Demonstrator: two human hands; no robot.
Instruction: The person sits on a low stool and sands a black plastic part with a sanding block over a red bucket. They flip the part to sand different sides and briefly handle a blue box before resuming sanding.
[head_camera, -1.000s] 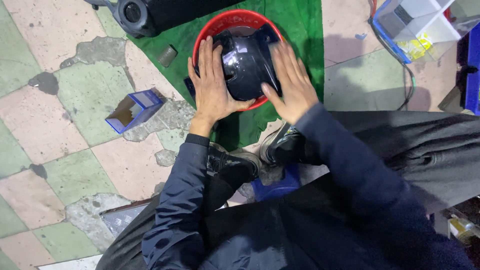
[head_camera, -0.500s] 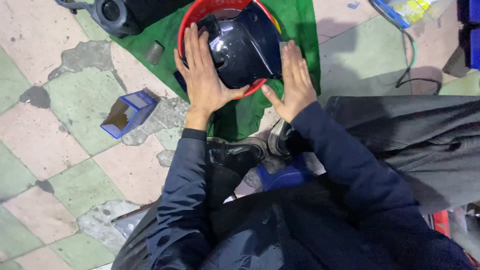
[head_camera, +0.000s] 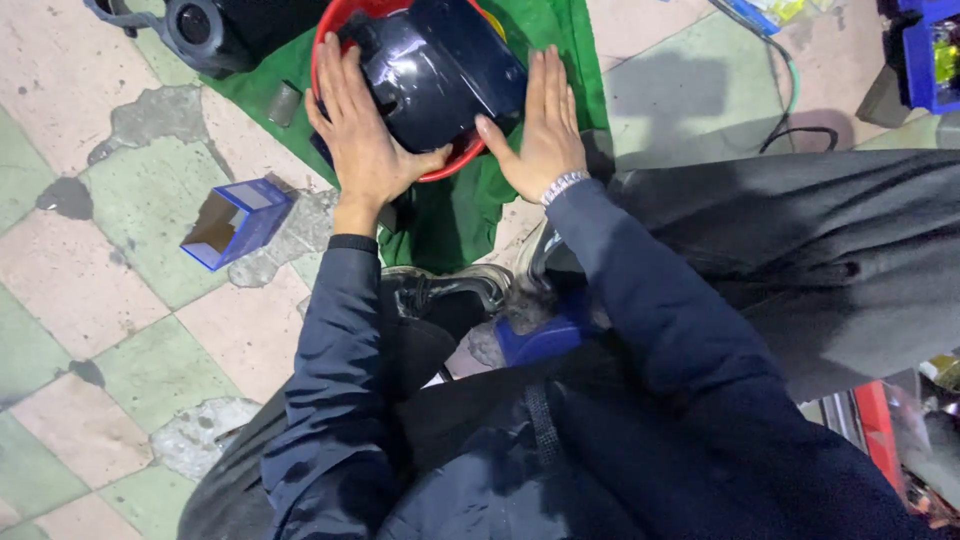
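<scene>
A glossy dark blue plastic shell (head_camera: 440, 70) sits in a red round basin (head_camera: 462, 166) on a green cloth (head_camera: 450, 215). My left hand (head_camera: 365, 135) presses against the shell's left side, thumb hooked under its near edge. Against the right side lies my right hand (head_camera: 545, 130), fingers straight and together, thumb touching the shell. The shell is clamped between both palms. A beaded bracelet shows at my right wrist.
An open blue cardboard box (head_camera: 235, 220) lies on the tiled floor at left. A black round device (head_camera: 205, 25) and a small grey cylinder (head_camera: 285, 103) sit at top left. A cable (head_camera: 790, 95) and a blue crate (head_camera: 925, 50) are at top right. My black shoes (head_camera: 450, 290) are below the cloth.
The view has shifted, so basin and hands sit higher in the frame. The shell has tilted between my palms, and my right hand's fingers have straightened along its side.
</scene>
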